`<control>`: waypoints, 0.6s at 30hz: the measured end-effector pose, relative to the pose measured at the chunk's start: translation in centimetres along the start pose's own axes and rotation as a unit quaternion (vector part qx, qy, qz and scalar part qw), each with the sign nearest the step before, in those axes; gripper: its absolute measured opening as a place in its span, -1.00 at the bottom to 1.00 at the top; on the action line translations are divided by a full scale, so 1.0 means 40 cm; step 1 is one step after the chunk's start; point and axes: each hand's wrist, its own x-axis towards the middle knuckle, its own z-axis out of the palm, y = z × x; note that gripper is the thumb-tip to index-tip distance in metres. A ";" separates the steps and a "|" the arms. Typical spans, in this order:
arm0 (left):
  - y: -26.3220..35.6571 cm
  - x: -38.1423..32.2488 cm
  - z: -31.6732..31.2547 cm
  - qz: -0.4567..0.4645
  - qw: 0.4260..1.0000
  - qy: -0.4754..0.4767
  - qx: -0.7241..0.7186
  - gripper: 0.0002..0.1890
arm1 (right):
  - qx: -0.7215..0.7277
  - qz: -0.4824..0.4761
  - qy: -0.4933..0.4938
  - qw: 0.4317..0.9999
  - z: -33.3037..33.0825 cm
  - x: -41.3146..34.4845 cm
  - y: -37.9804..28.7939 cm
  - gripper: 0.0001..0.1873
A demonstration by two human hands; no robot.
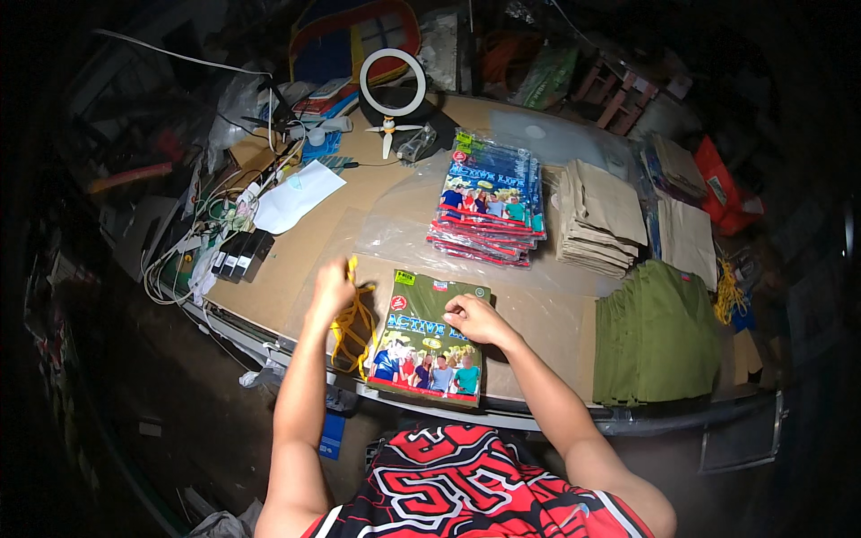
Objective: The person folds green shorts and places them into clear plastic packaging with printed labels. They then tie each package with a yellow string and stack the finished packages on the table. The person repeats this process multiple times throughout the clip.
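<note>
My left hand (pixel 332 289) is closed on a yellow flat cord (pixel 353 326), whose loose loops hang and lie at the table's front edge. Just right of the cord lies a clear printed plastic bag with an olive green folded garment inside (pixel 430 336), its top pointing away from me. Over the upper right part of that package is my right hand (pixel 477 319), thumb and fingertips close together; whether it pinches the plastic I cannot tell. Olive green folded garments (pixel 656 336) stand in a pile at the right.
Behind the package is a stack of bagged blue garments (pixel 488 195) on clear plastic sheeting. Brown folded sheets (pixel 599 218) are piled beside it. A ring light (pixel 388 131) stands at the back. White paper (pixel 299 195), black boxes (pixel 242 255) and tangled cables (pixel 195 235) occupy the left.
</note>
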 end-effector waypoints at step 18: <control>-0.132 -0.196 0.240 -0.004 0.997 0.030 -0.068 -0.69 | 0.019 0.006 0.029 0.999 0.052 -0.075 -0.023 -0.67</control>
